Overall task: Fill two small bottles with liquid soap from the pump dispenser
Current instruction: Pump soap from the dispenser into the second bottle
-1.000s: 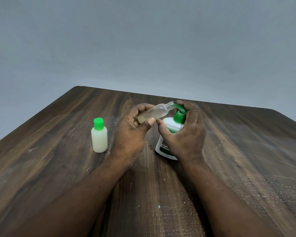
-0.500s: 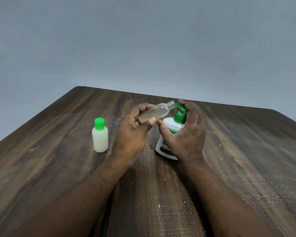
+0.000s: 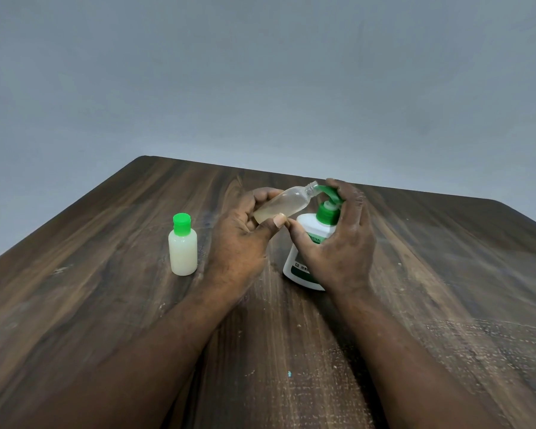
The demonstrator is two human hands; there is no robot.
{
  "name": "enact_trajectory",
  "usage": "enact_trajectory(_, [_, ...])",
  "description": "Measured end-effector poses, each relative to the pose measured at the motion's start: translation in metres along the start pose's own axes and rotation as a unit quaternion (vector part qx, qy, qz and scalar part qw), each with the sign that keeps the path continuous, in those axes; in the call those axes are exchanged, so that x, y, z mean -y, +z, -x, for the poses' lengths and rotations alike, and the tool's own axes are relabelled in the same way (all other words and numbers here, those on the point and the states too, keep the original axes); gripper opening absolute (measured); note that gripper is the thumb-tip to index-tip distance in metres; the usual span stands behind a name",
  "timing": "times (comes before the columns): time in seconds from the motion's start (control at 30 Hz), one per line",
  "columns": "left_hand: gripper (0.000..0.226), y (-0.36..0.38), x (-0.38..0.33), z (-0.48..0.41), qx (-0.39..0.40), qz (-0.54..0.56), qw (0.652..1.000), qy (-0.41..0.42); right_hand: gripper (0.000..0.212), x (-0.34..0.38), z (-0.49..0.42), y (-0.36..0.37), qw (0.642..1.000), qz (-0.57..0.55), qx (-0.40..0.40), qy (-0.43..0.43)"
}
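Since a moment ago the pump head (image 3: 330,191) has risen slightly, its white stem showing. My left hand (image 3: 242,239) grips the open small bottle (image 3: 283,204), tilted, mouth at the spout. My right hand (image 3: 338,243) wraps the pump dispenser (image 3: 310,236) on the bench (image 3: 106,305). I'd keep mouth and spout together and press slowly.

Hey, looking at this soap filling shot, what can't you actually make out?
Head view only:
1. Pump dispenser label: mostly covered by the right hand; the print is largely unreadable.
2. Nozzle tip: meets the open small bottle at its neck; soap flow too small to see.
3. That bottle's base: partly hidden by the left hand.
4. Its cap: nowhere in view.
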State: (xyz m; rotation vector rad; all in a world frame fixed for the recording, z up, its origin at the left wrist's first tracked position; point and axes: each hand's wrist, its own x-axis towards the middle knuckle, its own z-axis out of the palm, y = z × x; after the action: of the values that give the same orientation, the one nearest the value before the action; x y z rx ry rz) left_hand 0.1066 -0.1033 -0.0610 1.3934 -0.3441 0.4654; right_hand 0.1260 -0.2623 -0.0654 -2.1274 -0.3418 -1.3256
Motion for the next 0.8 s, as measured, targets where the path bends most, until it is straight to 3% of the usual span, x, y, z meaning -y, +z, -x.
enact_trajectory(0.8, [0.033,-0.003,-0.0001,-0.0006,-0.004,-0.008,1.0,-0.012,0.076,-0.0018,0.0018,0.0046,1.0,0.003,-0.011,0.003])
